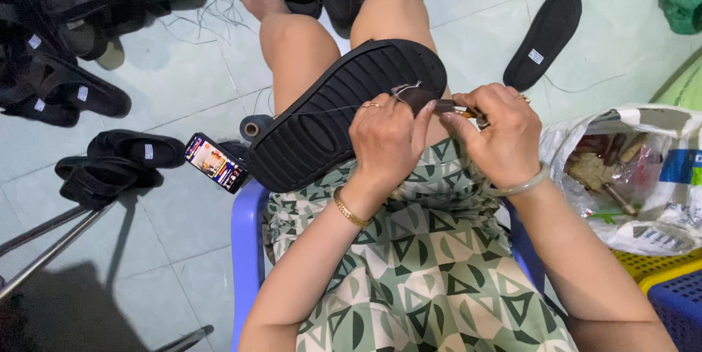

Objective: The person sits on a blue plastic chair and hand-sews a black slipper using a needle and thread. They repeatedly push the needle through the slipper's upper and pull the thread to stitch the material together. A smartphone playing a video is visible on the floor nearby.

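STEP: you're stitching the black sole (329, 114) on your lap | LEFT: left hand (385, 140) fingers curled, pinching thread (322, 111) | RIGHT: right hand (497, 133) fingers pressed around a wooden-handled awl (457, 110) | NEXT: likely calls for a steady pull, sole braced.

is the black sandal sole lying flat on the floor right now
No, the black sandal sole rests across the person's lap, with the left hand and right hand on it.

We see bright even daylight, sharp focus, a dark shadow on the floor (95, 301) lower left, slight edge stretch.
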